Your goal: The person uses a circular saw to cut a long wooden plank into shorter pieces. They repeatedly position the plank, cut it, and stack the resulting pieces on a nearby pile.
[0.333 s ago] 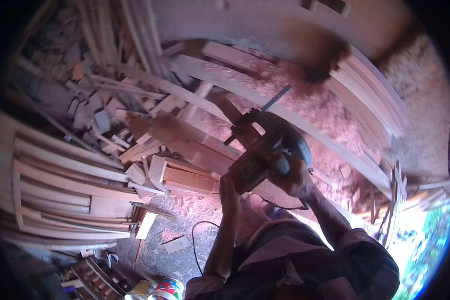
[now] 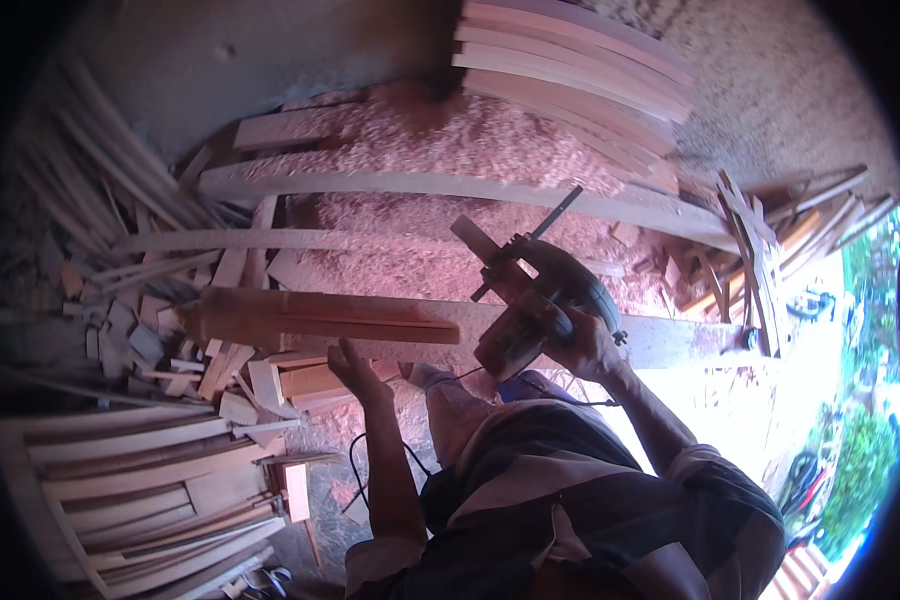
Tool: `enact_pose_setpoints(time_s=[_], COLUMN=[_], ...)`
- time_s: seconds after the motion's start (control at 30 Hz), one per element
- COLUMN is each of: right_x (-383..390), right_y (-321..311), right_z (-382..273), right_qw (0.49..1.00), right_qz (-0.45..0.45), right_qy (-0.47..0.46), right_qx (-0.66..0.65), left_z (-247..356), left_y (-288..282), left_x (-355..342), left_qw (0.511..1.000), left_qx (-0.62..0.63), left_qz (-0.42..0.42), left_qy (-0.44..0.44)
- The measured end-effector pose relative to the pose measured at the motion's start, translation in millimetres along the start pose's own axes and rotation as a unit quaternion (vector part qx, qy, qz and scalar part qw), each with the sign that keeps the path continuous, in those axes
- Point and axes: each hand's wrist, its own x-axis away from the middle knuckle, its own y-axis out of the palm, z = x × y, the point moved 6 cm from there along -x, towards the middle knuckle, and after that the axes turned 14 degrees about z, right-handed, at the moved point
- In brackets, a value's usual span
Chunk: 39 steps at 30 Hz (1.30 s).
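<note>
Now my right hand (image 2: pixel 588 345) is wrapped tight around the saw (image 2: pixel 530 305), fingers closed on its grip, the tool sitting at the right end of the plank (image 2: pixel 315 318). Compared with a moment ago, my view has swung and the saw has backed off toward that end. My left hand (image 2: pixel 355 368) rests open-fingered under the plank's near edge, touching it, gripping nothing. Shavings (image 2: pixel 440 140) lie beyond.

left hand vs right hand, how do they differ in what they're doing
The left hand is spread open beside the wooden plank; the right hand is closed around the power saw. The left reaches forward on a straight arm; the right sits farther right, elbow bent. Both are bare.
</note>
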Motion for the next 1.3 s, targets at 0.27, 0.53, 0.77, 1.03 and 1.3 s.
enact_pose_setpoints(time_s=[0.27, 0.53, 0.77, 1.03, 1.3], right_x=[69, 106, 110, 110, 118], right_y=[-56, -57, -44, -33, -35], right_z=[114, 158, 156, 164, 144], right_qw=[0.991, 0.987, 0.992, 0.994, 0.998], right_qz=[0.102, 0.115, 0.090, 0.022, 0.042], right_qy=[0.081, 0.103, 0.089, 0.108, 0.029], right_qx=[0.006, 0.035, -0.012, 0.025, -0.022], left_z=[-3, -75, -75, -84, -47], left_y=[62, 89, 68, 41, 55], left_x=[13, -53, 11, 44, 74], left_qw=[0.998, 0.991, 0.997, 0.997, 0.845], left_qx=[-0.039, -0.011, -0.066, 0.008, -0.499], left_qz=[-0.029, -0.062, 0.044, -0.059, 0.128], left_qy=[-0.034, -0.116, -0.012, -0.058, 0.144])
